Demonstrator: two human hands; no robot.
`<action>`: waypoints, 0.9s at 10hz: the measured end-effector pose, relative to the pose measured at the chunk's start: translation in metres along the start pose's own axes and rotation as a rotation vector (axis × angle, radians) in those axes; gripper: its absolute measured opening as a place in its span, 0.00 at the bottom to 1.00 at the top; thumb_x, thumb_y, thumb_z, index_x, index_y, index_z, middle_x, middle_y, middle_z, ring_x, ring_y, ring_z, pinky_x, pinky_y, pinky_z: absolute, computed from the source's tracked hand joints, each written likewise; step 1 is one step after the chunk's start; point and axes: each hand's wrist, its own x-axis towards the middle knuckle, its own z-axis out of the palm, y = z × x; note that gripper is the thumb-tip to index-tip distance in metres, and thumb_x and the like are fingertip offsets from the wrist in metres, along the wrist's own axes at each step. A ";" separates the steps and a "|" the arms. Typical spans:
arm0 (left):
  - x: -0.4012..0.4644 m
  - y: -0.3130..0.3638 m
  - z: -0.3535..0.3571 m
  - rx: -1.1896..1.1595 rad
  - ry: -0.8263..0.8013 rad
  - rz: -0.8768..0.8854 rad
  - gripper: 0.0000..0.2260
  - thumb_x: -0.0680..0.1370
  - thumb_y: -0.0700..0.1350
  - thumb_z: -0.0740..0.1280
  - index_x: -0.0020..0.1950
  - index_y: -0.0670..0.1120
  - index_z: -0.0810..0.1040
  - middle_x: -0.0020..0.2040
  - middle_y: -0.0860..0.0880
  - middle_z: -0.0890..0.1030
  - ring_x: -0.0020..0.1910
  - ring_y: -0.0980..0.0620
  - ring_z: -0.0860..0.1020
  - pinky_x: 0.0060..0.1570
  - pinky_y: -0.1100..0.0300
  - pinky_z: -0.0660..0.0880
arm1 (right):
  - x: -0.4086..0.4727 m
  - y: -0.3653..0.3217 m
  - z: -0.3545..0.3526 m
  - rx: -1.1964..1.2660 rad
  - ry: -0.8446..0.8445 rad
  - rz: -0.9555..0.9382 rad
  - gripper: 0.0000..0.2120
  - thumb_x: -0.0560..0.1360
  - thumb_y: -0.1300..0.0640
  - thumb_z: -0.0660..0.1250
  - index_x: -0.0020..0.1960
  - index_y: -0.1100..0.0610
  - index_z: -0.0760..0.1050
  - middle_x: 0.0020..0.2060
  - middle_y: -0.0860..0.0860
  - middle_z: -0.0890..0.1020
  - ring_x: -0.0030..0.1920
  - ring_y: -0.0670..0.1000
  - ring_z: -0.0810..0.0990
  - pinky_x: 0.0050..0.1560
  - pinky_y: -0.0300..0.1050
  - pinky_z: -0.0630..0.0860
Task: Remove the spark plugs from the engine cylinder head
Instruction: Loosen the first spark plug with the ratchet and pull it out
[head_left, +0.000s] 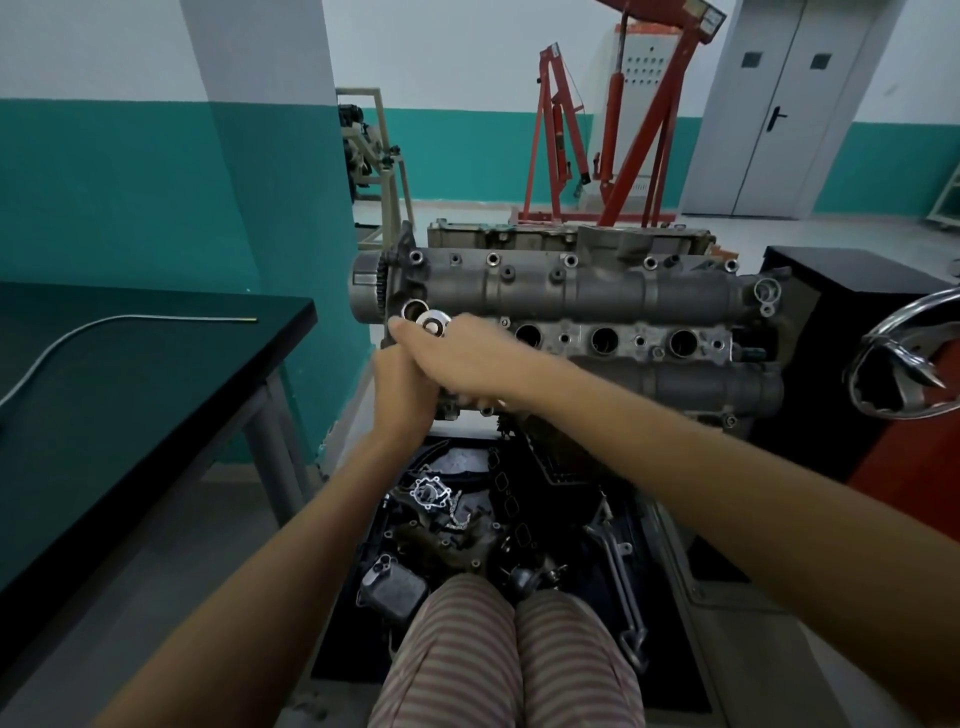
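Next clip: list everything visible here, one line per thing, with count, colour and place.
cylinder head: one, grey metal, centre, on a stand
spark plug wells: three open ones visible, dark, in a row right of the hands
ratchet head: one, silver, at the head's left end, above the hands
table: one, black top, left
bent rod: one, silver, on the table
engine hoists: two, red, behind
double door: one, grey, back right
parts tray: one, black, holding loose engine parts, below the head
handwheel: one, chrome, right edge
left hand: gripping something under the right hand; what it holds is hidden
right hand: laid over the left, fingers curled
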 end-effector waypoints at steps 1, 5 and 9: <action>-0.004 0.001 0.002 -0.139 -0.022 -0.110 0.15 0.78 0.46 0.56 0.33 0.45 0.68 0.19 0.56 0.71 0.20 0.61 0.70 0.21 0.69 0.69 | -0.005 -0.007 0.002 0.646 -0.338 0.182 0.27 0.79 0.38 0.48 0.34 0.59 0.66 0.19 0.52 0.72 0.20 0.48 0.73 0.24 0.37 0.71; -0.007 0.010 -0.005 -0.070 0.015 0.121 0.13 0.74 0.29 0.60 0.32 0.42 0.70 0.24 0.56 0.72 0.25 0.64 0.71 0.25 0.64 0.71 | 0.017 0.004 0.000 0.009 0.009 0.024 0.26 0.77 0.37 0.49 0.33 0.57 0.67 0.28 0.50 0.69 0.28 0.49 0.69 0.30 0.40 0.64; 0.011 0.009 -0.013 0.056 -0.145 0.358 0.03 0.73 0.42 0.60 0.42 0.49 0.71 0.35 0.63 0.71 0.34 0.70 0.71 0.31 0.76 0.65 | 0.032 -0.007 -0.027 -0.641 -0.031 -0.289 0.24 0.75 0.40 0.54 0.28 0.55 0.63 0.27 0.49 0.68 0.28 0.49 0.67 0.29 0.43 0.60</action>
